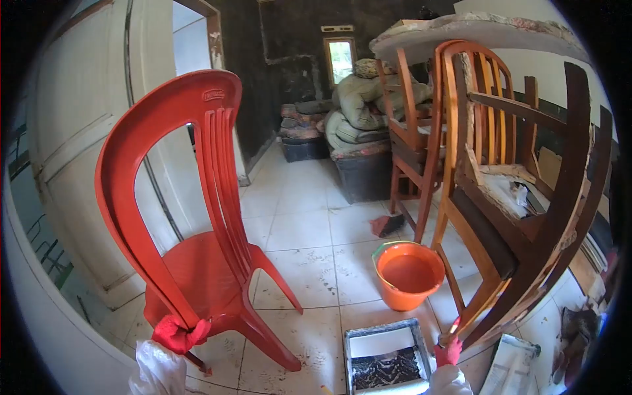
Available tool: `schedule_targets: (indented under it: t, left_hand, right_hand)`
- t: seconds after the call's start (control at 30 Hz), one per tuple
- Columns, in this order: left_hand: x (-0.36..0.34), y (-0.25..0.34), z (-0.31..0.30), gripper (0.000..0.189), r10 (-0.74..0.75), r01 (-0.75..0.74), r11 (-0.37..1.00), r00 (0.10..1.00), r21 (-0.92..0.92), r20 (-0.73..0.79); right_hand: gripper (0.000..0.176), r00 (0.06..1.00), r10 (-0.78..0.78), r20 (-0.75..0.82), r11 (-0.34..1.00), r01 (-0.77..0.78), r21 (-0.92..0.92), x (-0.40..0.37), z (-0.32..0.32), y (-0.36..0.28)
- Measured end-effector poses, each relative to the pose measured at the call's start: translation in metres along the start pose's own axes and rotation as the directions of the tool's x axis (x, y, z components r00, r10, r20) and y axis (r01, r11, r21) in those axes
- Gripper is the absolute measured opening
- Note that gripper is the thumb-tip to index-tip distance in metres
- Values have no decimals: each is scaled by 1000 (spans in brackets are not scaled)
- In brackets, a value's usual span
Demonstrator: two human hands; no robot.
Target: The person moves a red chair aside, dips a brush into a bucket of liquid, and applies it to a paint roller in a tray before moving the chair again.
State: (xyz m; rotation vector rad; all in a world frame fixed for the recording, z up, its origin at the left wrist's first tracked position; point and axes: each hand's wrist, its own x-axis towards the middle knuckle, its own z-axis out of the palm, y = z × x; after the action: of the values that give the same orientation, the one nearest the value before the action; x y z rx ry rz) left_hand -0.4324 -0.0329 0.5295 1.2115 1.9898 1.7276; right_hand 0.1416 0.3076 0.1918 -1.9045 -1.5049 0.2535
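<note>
My left hand (179, 334), in a red glove, is closed round the lower edge of the backrest of a red plastic chair (204, 260). The chair stands on the tiles at the left with its back toward me. At the lower right, my right hand (448, 350), also red-gloved, has its fingers closed around a slim red-tipped thing (455, 325) pointing upward; I cannot tell its kind. Beside that hand, on the floor, lies a paint tray (385, 332) with a smeared rim and a dark ribbed part. Beyond the tray sits an orange bucket (409, 276) with a thin handle.
Wooden chairs (484, 230), one upturned, crowd the right side by a round tabletop (480, 36). A folded sheet (510, 365) lies lower right. Rolled bedding (362, 112) is heaped at the back. A white door (79, 145) stands left, and a red-and-black brush head (386, 225) rests on the tiles.
</note>
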Motion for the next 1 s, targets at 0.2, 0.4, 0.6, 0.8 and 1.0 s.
schedule_targets:
  t: [0.2,0.4,0.6,0.8,1.0]
  left_hand:
    - [39,-18,27,21,-415,418,865,907,-278,75]
    - [36,2,48,21,-298,336,889,940,-312,163]
    - [28,26,60,13,44,-107,956,974,275,224]
    - [21,35,75,17,104,-137,924,988,356,110]
    - [22,22,78,15,-5,-2,994,998,105,65]
  right_hand:
    - [68,996,12,90,999,-8,-48,7,-6,-7]
    - [64,990,-19,142,996,31,-87,5,-10,-23]
    - [55,981,-175,88,970,187,-156,15,17,-20]
    - [53,981,12,192,904,71,-421,47,61,-43]
    - [50,986,-15,168,939,71,-336,57,87,-5]
